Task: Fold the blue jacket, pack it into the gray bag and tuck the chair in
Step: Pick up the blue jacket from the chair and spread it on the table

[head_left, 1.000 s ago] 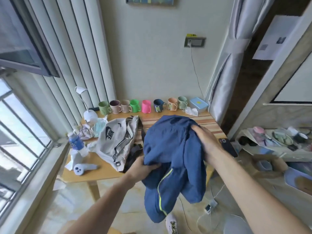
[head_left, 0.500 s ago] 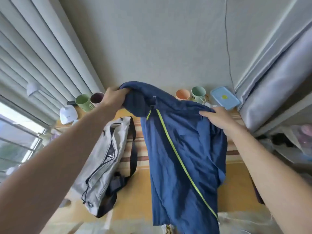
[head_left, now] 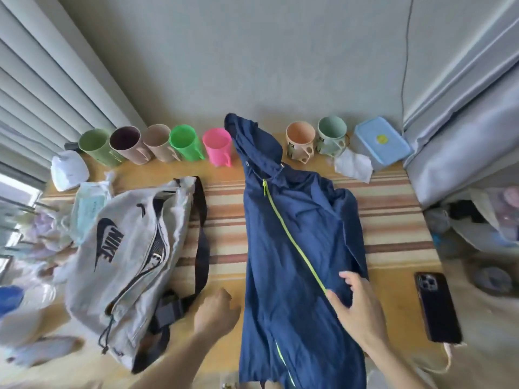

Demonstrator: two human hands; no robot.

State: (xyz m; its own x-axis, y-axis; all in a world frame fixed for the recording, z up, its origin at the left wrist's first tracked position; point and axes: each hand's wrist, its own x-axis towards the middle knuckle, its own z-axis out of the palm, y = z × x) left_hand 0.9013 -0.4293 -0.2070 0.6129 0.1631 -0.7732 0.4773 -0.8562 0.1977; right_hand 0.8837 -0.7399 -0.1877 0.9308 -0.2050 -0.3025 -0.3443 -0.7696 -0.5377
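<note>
The blue jacket (head_left: 292,248) lies lengthwise on the table, hood toward the wall, its yellow zipper running diagonally; its lower end hangs over the near edge. My right hand (head_left: 356,307) rests on the jacket's lower right part, fingers spread and pinching a fold by the zipper. My left hand (head_left: 216,311) hovers at the jacket's left edge, fingers loosely curled, holding nothing. The gray bag (head_left: 126,262) with a dark strap lies to the left, its zipper partly open. No chair is in view.
A row of coloured mugs (head_left: 185,146) stands along the wall, with a blue lidded box (head_left: 379,143) and a crumpled tissue at the back right. A dark phone (head_left: 438,307) lies on the table (head_left: 393,220) at the right. Clutter covers the left end.
The jacket was held up in both hands; now it lies spread along the table. My left hand has let go of the hood end and moved down. My right hand has slid toward the hem.
</note>
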